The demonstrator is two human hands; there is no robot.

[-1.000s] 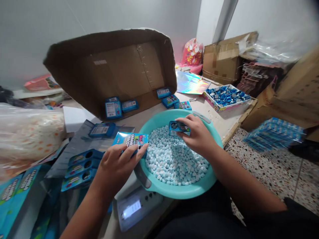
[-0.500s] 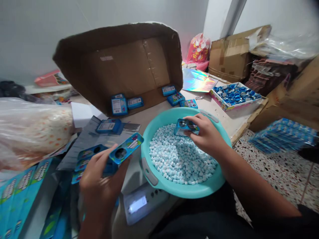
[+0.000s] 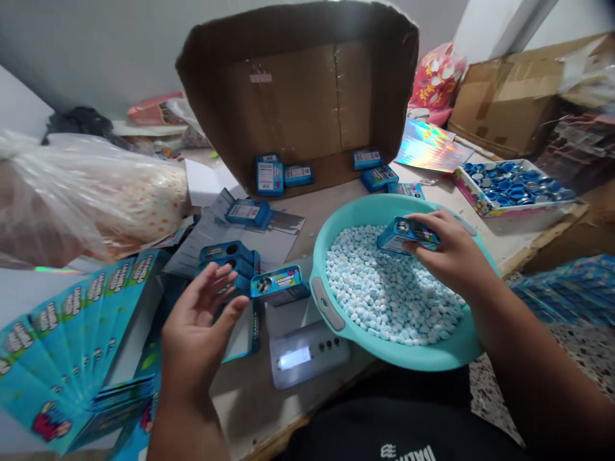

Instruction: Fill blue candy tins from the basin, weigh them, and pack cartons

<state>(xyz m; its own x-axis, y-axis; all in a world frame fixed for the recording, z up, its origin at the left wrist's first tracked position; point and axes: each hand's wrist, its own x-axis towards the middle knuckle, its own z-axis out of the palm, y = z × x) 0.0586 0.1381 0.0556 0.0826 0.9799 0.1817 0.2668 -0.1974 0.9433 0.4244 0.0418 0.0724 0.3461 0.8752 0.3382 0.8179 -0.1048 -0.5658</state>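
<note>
The blue box (image 3: 407,234) in our right hand (image 3: 451,256) lies level above the teal bowl (image 3: 365,211), long axis left-right, round hole at its left end. The second box (image 3: 280,285), earlier held in our left hand (image 3: 199,326), now lies free just beside the bowl. The left grip is spread wide and empty, and the right grip is closed round its box.

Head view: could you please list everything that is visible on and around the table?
basin: one, teal, on the scale.
candies: many, pale blue and white, in the basin.
scale: one, grey, under the basin.
held box: one, blue, right hand, over candies.
loose box: one, blue, between left hand and basin.
cardboard box: one, brown, on its side, at back.
flat cartons: several, blue, fanned at left.
cap tray: one, white, blue caps, right.
left hand: open, empty.
right hand: gripping the held box.
</note>
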